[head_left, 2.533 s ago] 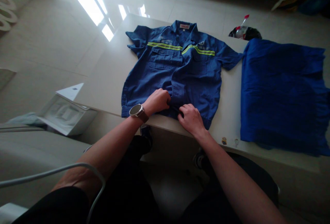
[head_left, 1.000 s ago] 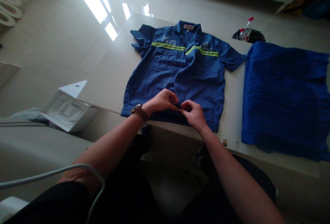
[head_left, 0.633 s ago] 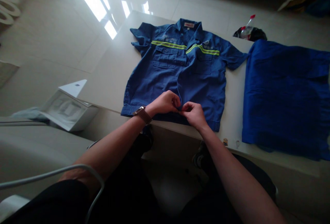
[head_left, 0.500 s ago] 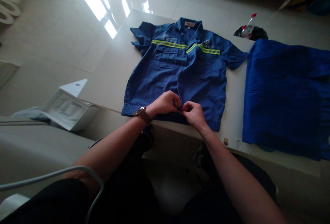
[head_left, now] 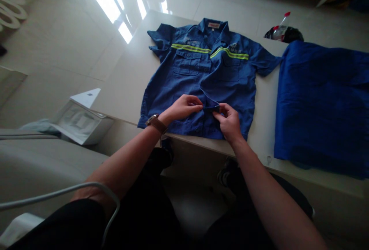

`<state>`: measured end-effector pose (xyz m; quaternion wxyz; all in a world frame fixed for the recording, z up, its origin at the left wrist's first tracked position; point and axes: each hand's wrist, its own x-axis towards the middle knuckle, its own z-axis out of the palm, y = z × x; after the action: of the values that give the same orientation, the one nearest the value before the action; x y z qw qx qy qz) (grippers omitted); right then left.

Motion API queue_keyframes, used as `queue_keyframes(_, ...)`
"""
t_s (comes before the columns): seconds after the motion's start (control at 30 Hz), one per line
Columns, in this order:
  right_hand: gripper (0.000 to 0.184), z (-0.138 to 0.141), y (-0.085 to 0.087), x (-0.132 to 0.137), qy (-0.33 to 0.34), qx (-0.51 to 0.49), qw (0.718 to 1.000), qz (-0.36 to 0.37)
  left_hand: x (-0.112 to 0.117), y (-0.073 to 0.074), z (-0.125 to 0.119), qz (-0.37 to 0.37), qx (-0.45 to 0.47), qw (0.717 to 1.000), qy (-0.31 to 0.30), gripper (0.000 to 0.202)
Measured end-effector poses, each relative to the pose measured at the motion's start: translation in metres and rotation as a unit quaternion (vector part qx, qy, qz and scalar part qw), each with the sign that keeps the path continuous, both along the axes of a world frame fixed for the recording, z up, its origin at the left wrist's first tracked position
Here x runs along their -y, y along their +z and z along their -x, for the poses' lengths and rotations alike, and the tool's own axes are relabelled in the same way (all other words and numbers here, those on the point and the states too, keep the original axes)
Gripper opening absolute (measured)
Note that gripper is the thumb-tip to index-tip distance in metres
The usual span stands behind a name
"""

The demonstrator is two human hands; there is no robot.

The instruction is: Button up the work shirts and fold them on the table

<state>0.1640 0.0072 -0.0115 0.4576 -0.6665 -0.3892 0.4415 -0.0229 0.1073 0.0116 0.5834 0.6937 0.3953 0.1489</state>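
Observation:
A blue short-sleeved work shirt (head_left: 184,81) with a yellow-green reflective stripe lies front up on a white table (head_left: 115,88), its collar pointing away from me. Near its bottom hem, my right hand (head_left: 230,121) pinches the front edge, which is lifted and folded over. My left hand (head_left: 186,108), with a watch (head_left: 155,122) on the wrist, has thumb and fingertips closed at the other end of that lifted fold. Whether a button sits between the fingers is too small to make out.
A folded blue cloth (head_left: 319,108) lies at the table's right. Behind the table's far edge stand a black bag and a plastic bottle (head_left: 284,23). An open white box (head_left: 82,121) sits left of the table, and a pale cable (head_left: 66,190) crosses my left arm.
My hands have moved apart and slightly away from me. The right hand has drawn the shirt's front edge up and to the right, exposing the layer underneath near the hem.

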Motion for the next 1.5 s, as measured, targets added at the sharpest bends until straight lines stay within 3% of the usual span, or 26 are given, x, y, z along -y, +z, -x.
queue_keyframes(0.1, 0.05, -0.021, 0.009, -0.003, -0.079, -0.063, 0.994, -0.041, -0.002, -0.002, 0.008, -0.117, -0.105, 0.988, -0.006, 0.029)
queue_keyframes(0.2, 0.044, -0.056, 0.027, -0.002, -0.2, -0.153, 0.965, -0.077, 0.005, -0.009, 0.012, -0.186, -0.228, 0.954, -0.05, 0.054)
queue_keyframes(0.33, 0.039, -0.11, 0.051, 0.017, -0.29, -0.226, 0.928, -0.056, 0.015, -0.02, 0.013, -0.156, -0.319, 0.926, -0.127, 0.084)
queue_keyframes(0.47, 0.037, -0.129, 0.05, 0.051, -0.31, -0.175, 0.929, -0.096, 0.018, -0.027, 0.009, -0.156, -0.347, 0.912, -0.155, 0.096)
queue_keyframes(0.53, 0.045, -0.121, 0.041, 0.066, -0.263, -0.077, 0.955, -0.109, 0.02, -0.028, 0.007, -0.16, -0.355, 0.906, -0.163, 0.1)
queue_keyframes(0.57, 0.049, -0.113, 0.037, 0.072, -0.209, -0.002, 0.973, -0.098, 0.022, -0.029, 0.006, -0.161, -0.359, 0.904, -0.166, 0.102)
queue_keyframes(0.63, 0.053, -0.094, 0.029, 0.079, -0.032, 0.148, 0.987, -0.047, 0.025, -0.029, 0.003, -0.163, -0.366, 0.9, -0.172, 0.107)
queue_keyframes(0.7, 0.056, -0.075, 0.024, 0.08, 0.133, 0.254, 0.958, -0.022, 0.029, -0.03, 0.001, -0.167, -0.371, 0.897, -0.174, 0.112)
queue_keyframes(0.77, 0.054, -0.058, 0.02, 0.076, 0.213, 0.324, 0.921, -0.022, 0.031, -0.031, 0.002, -0.174, -0.372, 0.895, -0.176, 0.11)
queue_keyframes(0.97, 0.043, -0.018, 0.024, 0.048, 0.309, 0.411, 0.857, 0.051, 0.044, -0.027, 0.007, -0.237, -0.341, 0.896, -0.16, 0.079)
queue_keyframes(1.07, 0.048, 0.004, 0.026, 0.038, 0.344, 0.418, 0.836, 0.092, 0.059, -0.024, 0.012, -0.257, -0.34, 0.895, -0.132, 0.071)
queue_keyframes(1.23, 0.064, 0.035, 0.018, 0.04, 0.334, 0.478, 0.802, 0.13, 0.073, -0.028, 0.022, -0.278, -0.336, 0.89, -0.133, 0.068)
queue_keyframes(1.33, 0.049, 0.042, 0.012, 0.044, 0.32, 0.509, 0.787, 0.139, 0.066, -0.029, 0.022, -0.29, -0.329, 0.888, -0.138, 0.057)
queue_keyframes(1.43, 0.038, 0.04, 0.011, 0.044, 0.329, 0.525, 0.774, 0.133, 0.045, -0.01, 0.025, -0.287, -0.291, 0.899, -0.154, 0.042)
queue_keyframes(1.5, 0.041, 0.038, 0.012, 0.044, 0.34, 0.528, 0.769, 0.124, 0.028, 0.021, 0.044, -0.273, -0.263, 0.914, -0.142, 0.033)
